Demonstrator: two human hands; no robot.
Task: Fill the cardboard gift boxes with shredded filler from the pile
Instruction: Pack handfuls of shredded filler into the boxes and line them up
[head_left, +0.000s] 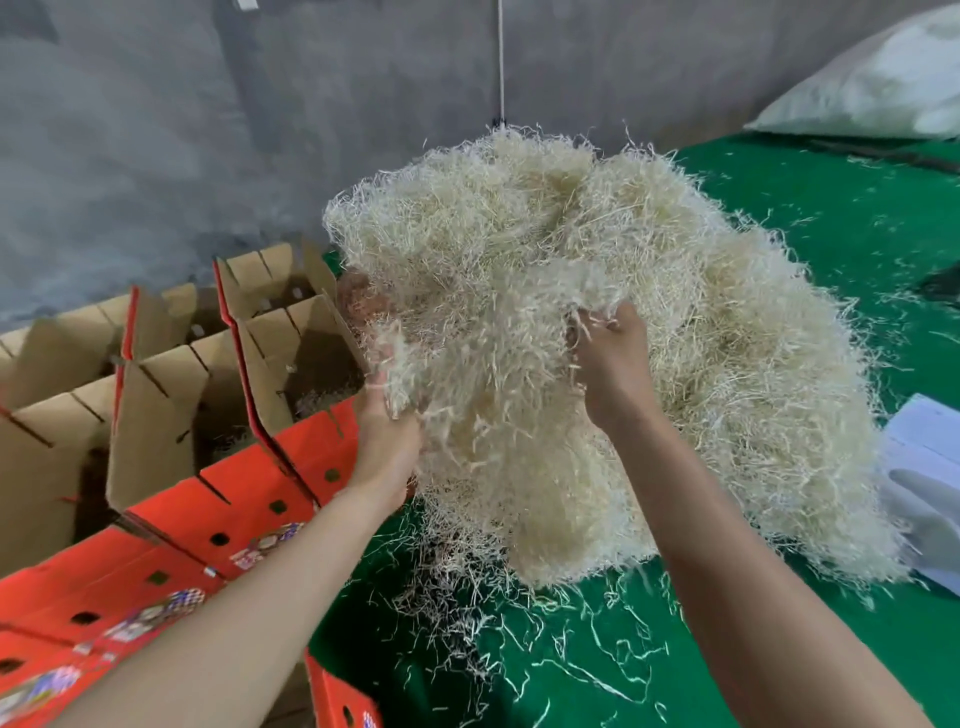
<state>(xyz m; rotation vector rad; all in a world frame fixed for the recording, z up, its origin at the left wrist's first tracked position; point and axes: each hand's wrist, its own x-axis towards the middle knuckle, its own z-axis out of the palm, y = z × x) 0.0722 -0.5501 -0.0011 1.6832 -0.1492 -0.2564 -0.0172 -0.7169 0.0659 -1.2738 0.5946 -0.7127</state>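
Note:
A big pile of pale shredded filler (701, 322) lies heaped on the green table (841, 218). My left hand (387, 441) grips a clump of filler at the pile's left edge, its fingers buried in the strands. My right hand (613, 364) pinches a tuft near the middle of the pile. Left of the pile stand several open cardboard gift boxes (291, 332), red outside and brown inside, flaps up. The nearest open box holds a thin layer of filler (317, 400) at its bottom.
Loose strands (519, 649) litter the green cloth in front of the pile. A white box with a pale glove (930, 467) sits at the right edge. A large white sack (872, 88) lies at the back right. A grey wall stands behind.

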